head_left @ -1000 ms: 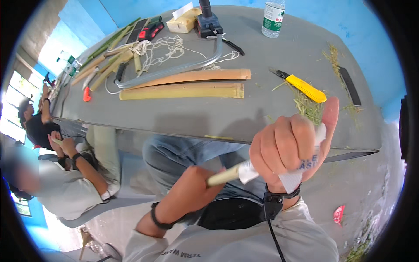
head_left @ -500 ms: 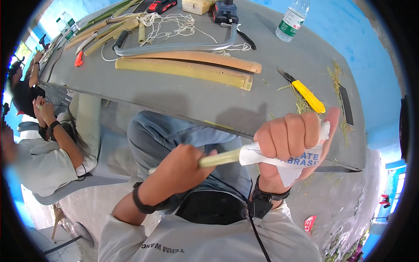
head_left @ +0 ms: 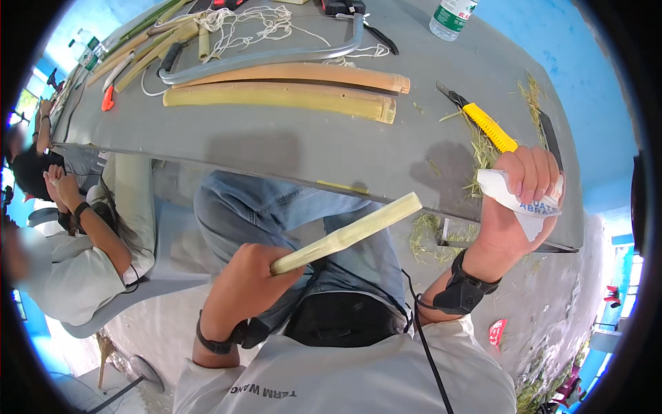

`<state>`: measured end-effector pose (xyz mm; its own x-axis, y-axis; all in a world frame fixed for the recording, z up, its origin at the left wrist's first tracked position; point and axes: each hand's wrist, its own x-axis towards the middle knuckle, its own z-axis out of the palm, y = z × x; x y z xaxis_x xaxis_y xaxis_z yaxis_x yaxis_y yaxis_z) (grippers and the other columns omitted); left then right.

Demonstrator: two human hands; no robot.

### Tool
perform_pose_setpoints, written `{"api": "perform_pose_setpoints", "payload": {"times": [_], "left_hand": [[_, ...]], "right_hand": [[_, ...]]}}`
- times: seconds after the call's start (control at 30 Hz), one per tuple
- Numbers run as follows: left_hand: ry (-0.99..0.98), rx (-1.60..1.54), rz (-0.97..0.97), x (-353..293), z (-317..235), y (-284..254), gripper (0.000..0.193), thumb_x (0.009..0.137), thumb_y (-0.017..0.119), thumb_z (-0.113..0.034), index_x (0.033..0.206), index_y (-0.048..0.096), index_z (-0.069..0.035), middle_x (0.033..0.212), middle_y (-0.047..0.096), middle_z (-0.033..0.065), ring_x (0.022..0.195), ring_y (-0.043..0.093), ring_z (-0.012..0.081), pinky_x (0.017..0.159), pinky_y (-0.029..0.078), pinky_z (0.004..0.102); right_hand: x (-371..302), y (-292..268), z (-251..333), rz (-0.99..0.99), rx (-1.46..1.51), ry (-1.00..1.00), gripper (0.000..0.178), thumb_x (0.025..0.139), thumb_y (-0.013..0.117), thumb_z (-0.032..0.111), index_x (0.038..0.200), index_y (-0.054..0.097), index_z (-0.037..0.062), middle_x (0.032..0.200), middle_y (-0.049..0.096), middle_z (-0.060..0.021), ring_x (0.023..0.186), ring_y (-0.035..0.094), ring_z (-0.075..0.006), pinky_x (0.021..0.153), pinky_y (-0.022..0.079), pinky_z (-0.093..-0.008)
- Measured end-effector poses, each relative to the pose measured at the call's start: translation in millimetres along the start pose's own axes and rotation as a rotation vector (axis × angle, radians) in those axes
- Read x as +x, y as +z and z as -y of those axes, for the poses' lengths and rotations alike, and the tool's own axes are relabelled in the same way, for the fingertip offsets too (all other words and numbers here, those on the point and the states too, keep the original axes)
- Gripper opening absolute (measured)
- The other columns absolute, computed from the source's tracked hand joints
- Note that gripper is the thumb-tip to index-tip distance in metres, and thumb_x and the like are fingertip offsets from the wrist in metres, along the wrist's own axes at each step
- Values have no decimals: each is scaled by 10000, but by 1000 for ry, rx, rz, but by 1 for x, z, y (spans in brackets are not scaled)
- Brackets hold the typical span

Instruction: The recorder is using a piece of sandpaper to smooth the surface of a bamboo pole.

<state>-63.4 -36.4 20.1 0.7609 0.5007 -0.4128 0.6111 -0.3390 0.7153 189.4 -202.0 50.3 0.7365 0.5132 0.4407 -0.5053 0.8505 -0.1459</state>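
Observation:
My left hand (head_left: 249, 286) is closed round the lower end of a pale bamboo stick (head_left: 352, 233), which slants up to the right above my lap. A node ring shows midway along it. Off to the right, clear of the stick, my right hand (head_left: 514, 221) grips a folded sheet of sandpaper (head_left: 518, 194), white backing outward. Just beyond that hand, a yellow-handled cutter (head_left: 488, 127) lies on the grey table (head_left: 241, 141) beside green-yellow shavings (head_left: 483, 155).
Two split bamboo lengths (head_left: 283, 103) lie across the table, behind them a hacksaw-like metal frame (head_left: 269, 63) and tangled white string (head_left: 258, 31). A water bottle (head_left: 452, 19) stands at the far right. Another person (head_left: 83, 248) sits at my left.
My right hand with the sandpaper has come off the bamboo stick and moved right. The stick's far end is now bare, and my left hand still holds its lower end.

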Motion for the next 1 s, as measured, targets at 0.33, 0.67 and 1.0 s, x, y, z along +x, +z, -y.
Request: {"api": "perform_pose_setpoints", "payload": {"times": [0.33,0.67,1.0], "left_hand": [[1,-55,-1,-6,-10,9,185,828,677,-149,845,655,35,639,540,213,585,419,395,544,416,385],[120,-66,46,4,-17,12,235,888,693,-206,779,655,-2,574,497,172,551,367,383,467,351,361],[145,-163,87,16,-19,15,133,767,700,-71,864,686,18,621,571,145,523,440,252,531,403,323]], "right_hand": [[-13,5,-16,-178,-183,50,359,980,441,428,817,431,107,720,385,-6,669,376,-152,684,298,-328],[-10,-4,-18,-184,-254,128,369,996,413,444,812,443,126,698,411,-9,637,392,-149,660,315,-324],[-36,-2,-29,-78,-907,303,581,876,634,571,1009,548,13,719,504,-47,572,480,-127,491,371,-283]]}}
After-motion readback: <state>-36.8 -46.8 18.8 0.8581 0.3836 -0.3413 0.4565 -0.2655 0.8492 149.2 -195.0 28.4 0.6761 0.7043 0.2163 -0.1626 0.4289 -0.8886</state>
